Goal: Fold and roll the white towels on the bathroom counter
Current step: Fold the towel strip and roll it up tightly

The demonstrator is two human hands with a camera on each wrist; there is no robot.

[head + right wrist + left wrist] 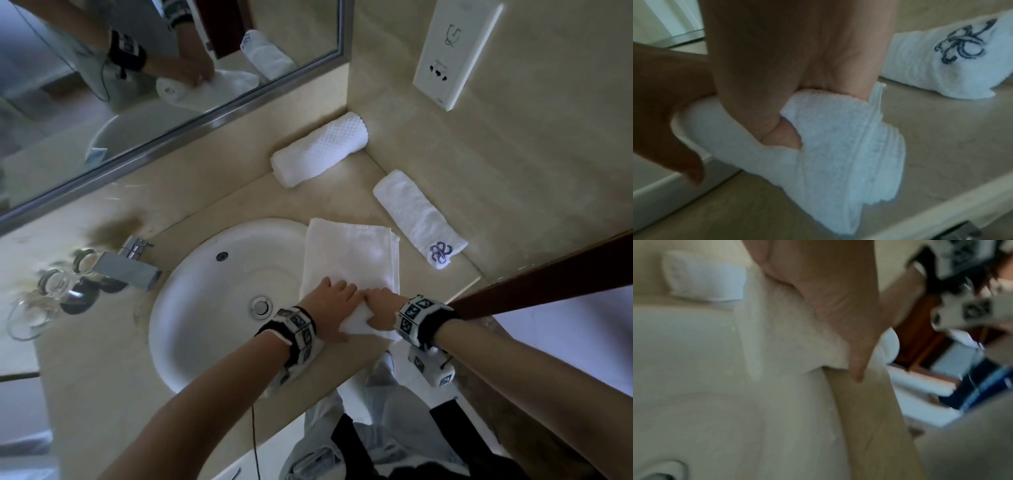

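Both my hands, left (330, 301) and right (382, 305), curl their fingers over the started roll (359, 325) at the counter's (102, 359) front edge, its axis running left-right, with the flat towel (352, 253) stretching away toward the back, partly over the sink (205, 274).

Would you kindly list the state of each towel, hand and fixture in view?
Folded towel: flat, near end partly rolled.
Waffle towel: rolled, lying by the wall.
Logo towel: rolled, lying alone.
Left hand: grips the roll.
Right hand: grips the roll.
Sink: unfilled.
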